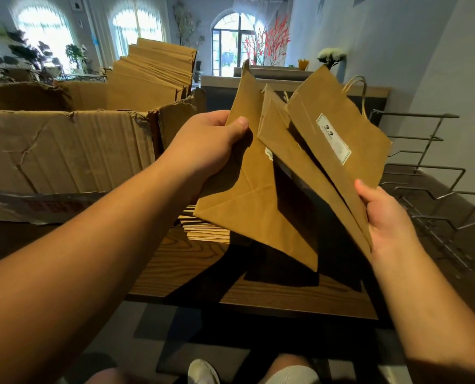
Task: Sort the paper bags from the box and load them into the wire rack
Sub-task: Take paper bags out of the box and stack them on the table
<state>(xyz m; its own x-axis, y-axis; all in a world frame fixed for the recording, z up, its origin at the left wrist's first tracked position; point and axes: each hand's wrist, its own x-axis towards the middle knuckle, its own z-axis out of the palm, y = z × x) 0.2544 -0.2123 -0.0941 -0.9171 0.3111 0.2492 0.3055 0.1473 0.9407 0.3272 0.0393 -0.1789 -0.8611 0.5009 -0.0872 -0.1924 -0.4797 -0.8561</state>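
Note:
I hold a fan of brown paper bags above the wooden table (192,261). My left hand (206,142) grips the leftmost folded bag (247,200) at its left edge, thumb on the front. My right hand (383,214) holds the lower corner of the rightmost bag (341,128), which carries a white label and twine handles. A third bag (289,151) stands between them. A torn cardboard box (64,151) at the left holds many more upright bags (153,70). The wire rack (436,189) lies at the right with its slots showing no bags.
A low stack of flat bags (206,228) lies on the table under the held ones. A grey wall runs along the right behind the rack. A counter with flowers stands beyond. My knees and a shoe show below the table edge.

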